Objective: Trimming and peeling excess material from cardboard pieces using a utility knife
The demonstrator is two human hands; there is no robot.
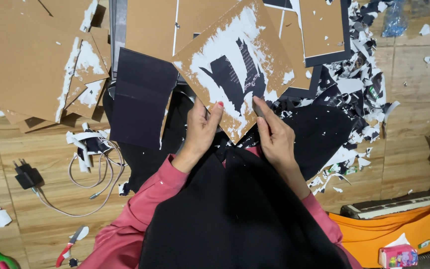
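Head view, person seated on a wooden floor, pink sleeves, black cloth over the lap. Both hands clamp one brown cardboard panel, tilted like a diamond, low corner toward the body. Panel is partly stripped: white torn paper patches and a black paper remnant in the middle. Left hand pinches the lower left edge, thumb on the face, red nail polish visible. Right hand grips the lower right edge, index finger stretched along the black remnant. The hands sit near each other but apart, the panel's bottom corner between them.

Just left of the left hand, a dark navy folded board lies flat. Further left, a stack of stripped cardboard panels with white residue along the edges. More brown panels lie behind the held one, some still with dark borders. To the right, a heap of torn black and white paper scraps spreads over the floor.

Left floor: black charger plug with a white cable looped beside it. Bottom left, a small red-handled cutter. Bottom right, an orange object, a pink tissue pack in front of it.
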